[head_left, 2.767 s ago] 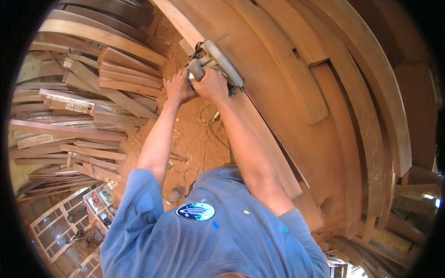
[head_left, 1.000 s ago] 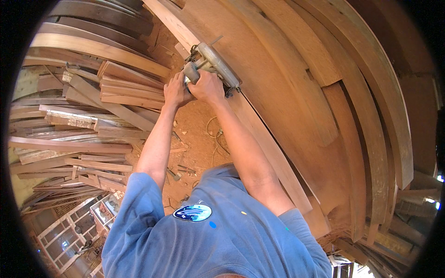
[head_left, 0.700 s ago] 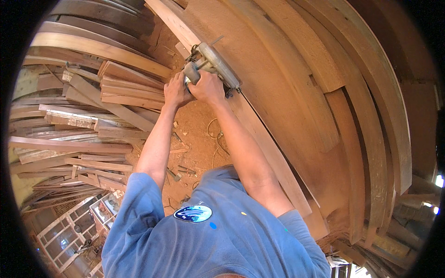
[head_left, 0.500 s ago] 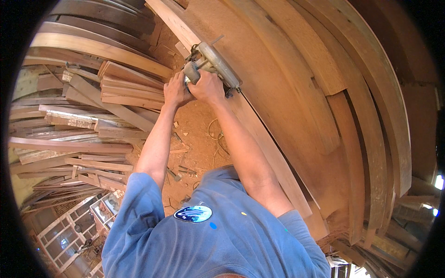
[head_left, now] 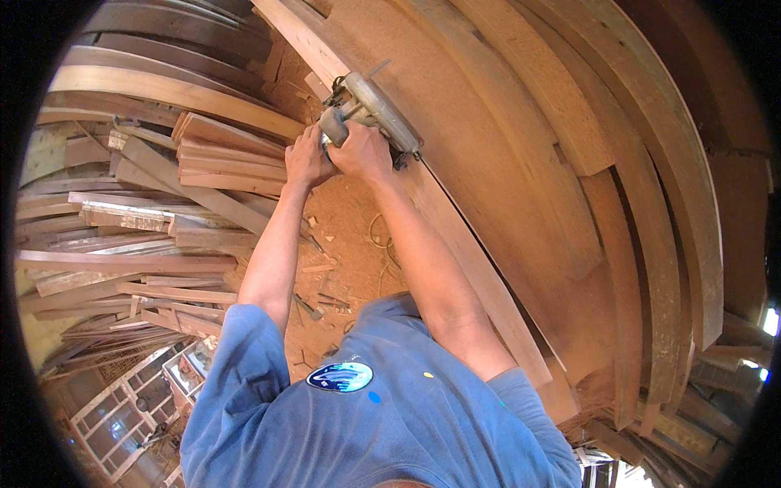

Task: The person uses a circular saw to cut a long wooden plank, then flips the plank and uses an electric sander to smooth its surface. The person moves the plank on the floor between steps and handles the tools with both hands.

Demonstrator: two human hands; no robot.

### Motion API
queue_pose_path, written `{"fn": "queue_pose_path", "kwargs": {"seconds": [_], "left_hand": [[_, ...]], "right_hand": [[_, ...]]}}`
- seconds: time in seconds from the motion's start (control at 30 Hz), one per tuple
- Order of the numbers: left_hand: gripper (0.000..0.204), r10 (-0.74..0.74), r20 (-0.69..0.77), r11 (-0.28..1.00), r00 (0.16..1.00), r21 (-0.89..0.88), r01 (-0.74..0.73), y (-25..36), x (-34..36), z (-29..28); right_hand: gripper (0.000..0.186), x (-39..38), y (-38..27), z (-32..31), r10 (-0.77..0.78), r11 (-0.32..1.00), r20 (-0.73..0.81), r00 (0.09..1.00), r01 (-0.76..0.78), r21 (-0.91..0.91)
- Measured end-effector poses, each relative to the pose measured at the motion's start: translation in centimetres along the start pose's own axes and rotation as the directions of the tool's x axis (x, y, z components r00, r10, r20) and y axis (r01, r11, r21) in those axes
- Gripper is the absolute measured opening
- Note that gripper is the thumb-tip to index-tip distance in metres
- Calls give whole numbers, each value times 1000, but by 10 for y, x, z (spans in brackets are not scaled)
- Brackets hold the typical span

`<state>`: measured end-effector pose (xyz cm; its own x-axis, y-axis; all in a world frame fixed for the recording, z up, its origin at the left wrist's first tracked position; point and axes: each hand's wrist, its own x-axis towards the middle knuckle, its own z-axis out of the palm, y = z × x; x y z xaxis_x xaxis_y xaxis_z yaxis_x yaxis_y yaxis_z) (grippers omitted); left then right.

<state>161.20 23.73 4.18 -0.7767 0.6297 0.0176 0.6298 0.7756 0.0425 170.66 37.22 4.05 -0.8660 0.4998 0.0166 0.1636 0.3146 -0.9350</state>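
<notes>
Both my arms reach forward over the work to a hand-held circular saw [head_left: 378, 107] with a worn metal housing and a thin rod sticking out ahead. My right hand [head_left: 363, 153] is wrapped round its rear grip. Close beside it, my left hand [head_left: 306, 159] is closed on the saw's left side; the part under those fingers is hidden. The saw rests on a long pale board [head_left: 468, 252], and a dark narrow gap runs back from it along the board's right edge. Its blade is out of sight.
Broad dusty planks [head_left: 521, 138] lie stacked along the right. Piles of cut strips [head_left: 232, 159] crowd the left. On the sawdust-covered floor [head_left: 346, 215] are a looped cord [head_left: 379, 232], a hammer-like tool [head_left: 307, 307] and wood scraps. A white-framed lattice [head_left: 122, 419] stands at lower left.
Hardly anything differs. My hands keep the same hold on the saw, which sits in nearly the same spot on the board; the whole view has shifted slightly.
</notes>
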Motion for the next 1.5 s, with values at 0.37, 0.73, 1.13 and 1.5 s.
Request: {"fn": "queue_pose_path", "kwargs": {"seconds": [0.37, 0.73, 1.13, 1.5], "left_hand": [[95, 10, 8, 999, 1000, 38, -10, 3, 1, -6], [76, 9, 23, 999, 1000, 32, -10, 7, -2, -17], [93, 26, -5, 999, 1000, 35, -26, 2, 1, -15], [93, 54, -22, 998, 998, 34, -53, 3, 2, -20]], "right_hand": [[44, 0, -4, -3, 23, 1000, 22, 999, -23, -6], [41, -6, -14, -11, 38, 999, 32, 999, -38, 15], [39, -8, -20, -12, 36, 999, -3, 999, -36, 34], [38, -12, -25, -16, 10, 1000, -44, 999, -9, 30]]}}
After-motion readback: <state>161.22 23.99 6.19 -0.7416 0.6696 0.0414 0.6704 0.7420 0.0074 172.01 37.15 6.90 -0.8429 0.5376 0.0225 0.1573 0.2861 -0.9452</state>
